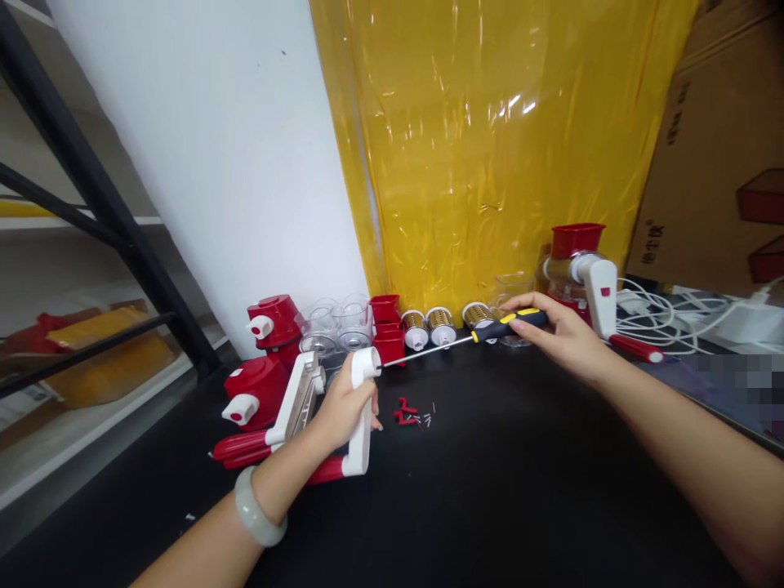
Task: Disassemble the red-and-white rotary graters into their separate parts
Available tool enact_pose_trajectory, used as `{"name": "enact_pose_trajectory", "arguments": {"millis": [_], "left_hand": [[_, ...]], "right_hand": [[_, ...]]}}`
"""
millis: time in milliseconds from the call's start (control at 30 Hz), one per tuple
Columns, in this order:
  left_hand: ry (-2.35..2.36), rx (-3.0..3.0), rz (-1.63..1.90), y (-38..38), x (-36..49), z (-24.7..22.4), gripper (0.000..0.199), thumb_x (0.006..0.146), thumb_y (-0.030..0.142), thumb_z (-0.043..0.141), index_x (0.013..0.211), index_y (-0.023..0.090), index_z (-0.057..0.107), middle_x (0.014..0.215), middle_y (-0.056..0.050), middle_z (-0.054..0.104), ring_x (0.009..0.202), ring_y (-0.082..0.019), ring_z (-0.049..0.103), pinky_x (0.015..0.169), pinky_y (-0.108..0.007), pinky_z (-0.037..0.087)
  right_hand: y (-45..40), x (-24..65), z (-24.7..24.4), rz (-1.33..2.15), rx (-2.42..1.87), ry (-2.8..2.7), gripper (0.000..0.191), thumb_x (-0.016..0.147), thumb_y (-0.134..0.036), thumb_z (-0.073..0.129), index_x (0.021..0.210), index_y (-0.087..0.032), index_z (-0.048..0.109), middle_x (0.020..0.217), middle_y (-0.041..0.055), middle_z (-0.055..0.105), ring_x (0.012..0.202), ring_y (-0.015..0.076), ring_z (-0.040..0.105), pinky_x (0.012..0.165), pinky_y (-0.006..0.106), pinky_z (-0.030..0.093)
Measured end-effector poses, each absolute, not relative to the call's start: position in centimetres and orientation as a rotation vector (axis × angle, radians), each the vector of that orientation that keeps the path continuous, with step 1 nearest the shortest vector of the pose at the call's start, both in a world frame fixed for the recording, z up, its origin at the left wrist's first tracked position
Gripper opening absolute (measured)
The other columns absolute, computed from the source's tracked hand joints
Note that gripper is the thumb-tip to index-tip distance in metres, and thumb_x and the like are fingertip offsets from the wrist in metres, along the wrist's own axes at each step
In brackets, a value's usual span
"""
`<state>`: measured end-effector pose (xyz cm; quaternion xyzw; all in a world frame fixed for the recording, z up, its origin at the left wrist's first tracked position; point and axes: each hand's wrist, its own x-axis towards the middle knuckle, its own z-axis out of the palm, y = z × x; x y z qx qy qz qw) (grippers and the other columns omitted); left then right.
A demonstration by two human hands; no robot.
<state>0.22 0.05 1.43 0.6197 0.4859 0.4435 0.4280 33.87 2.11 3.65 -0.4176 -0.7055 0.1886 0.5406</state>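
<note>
My left hand (343,406) is wrapped round a white crank handle (360,437) with a red grip, holding it upright over the black table. In my right hand (560,335) is a screwdriver (508,325) with a yellow and black handle. Its long shaft points left, and the tip meets the round white end of the crank handle; whether it sits in a screw I cannot tell. Small red clips (404,415) and several screws (427,420) lie on the table just right of the crank handle.
More crank handles (294,404) and red grater bases (260,392) stand at left. Clear housings (336,322), red hoppers (385,335) and grater drums (440,325) line the back. An assembled grater (579,278) stands at right beside white cables (667,314). A black metal shelf rises at far left.
</note>
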Motion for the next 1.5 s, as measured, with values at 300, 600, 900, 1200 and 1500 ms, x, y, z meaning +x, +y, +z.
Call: {"name": "enact_pose_trajectory", "arguments": {"millis": [300, 600, 900, 1200, 1500], "left_hand": [[1.197, 1.388, 1.107, -0.1, 0.5, 1.7, 0.046, 0.063, 0.032, 0.052, 0.106, 0.021, 0.038, 0.049, 0.009, 0.056, 0.036, -0.014, 0.053, 0.037, -0.025, 0.048], [1.207, 1.379, 1.092, 0.0, 0.5, 1.2, 0.052, 0.060, 0.031, 0.050, 0.109, 0.020, 0.037, 0.047, 0.010, 0.054, 0.035, -0.014, 0.052, 0.036, -0.025, 0.048], [1.169, 1.362, 1.104, 0.2, 0.2, 1.2, 0.050, 0.064, 0.030, 0.053, 0.111, 0.021, 0.039, 0.049, 0.010, 0.055, 0.036, -0.014, 0.053, 0.037, -0.026, 0.049], [1.129, 1.309, 1.085, 0.4, 0.3, 0.6, 0.049, 0.065, 0.029, 0.054, 0.111, 0.021, 0.040, 0.050, 0.009, 0.054, 0.038, -0.014, 0.052, 0.037, -0.025, 0.050], [1.274, 1.540, 1.169, 0.2, 0.0, 0.4, 0.040, 0.073, 0.025, 0.052, 0.112, 0.021, 0.043, 0.051, 0.010, 0.053, 0.038, -0.016, 0.056, 0.036, -0.024, 0.048]], "right_hand": [[2.7, 34.1, 3.5, 0.250, -1.168, -1.833, 0.043, 0.091, -0.061, 0.050, 0.080, -0.022, 0.063, 0.081, 0.0046, 0.069, 0.080, 0.0225, 0.065, 0.078, 0.036, 0.050], [2.6, 34.2, 3.1, 0.459, -1.027, -1.832, 0.033, 0.089, -0.054, 0.059, 0.101, -0.023, 0.061, 0.099, 0.0058, 0.066, 0.073, 0.0176, 0.061, 0.068, 0.032, 0.051], [2.9, 34.6, 2.8, 0.486, -0.961, -1.791, 0.036, 0.083, -0.053, 0.067, 0.103, -0.023, 0.063, 0.103, 0.0070, 0.067, 0.095, 0.0237, 0.064, 0.083, 0.037, 0.053], [3.7, 35.1, 2.1, 0.612, -0.970, -1.699, 0.042, 0.077, -0.054, 0.074, 0.105, -0.024, 0.063, 0.110, 0.0070, 0.068, 0.098, 0.0248, 0.066, 0.083, 0.036, 0.055], [2.9, 33.9, 2.3, 0.649, -1.135, -1.764, 0.051, 0.092, -0.067, 0.041, 0.085, -0.020, 0.061, 0.053, -0.0015, 0.056, 0.041, 0.0136, 0.051, 0.045, 0.028, 0.042]]}}
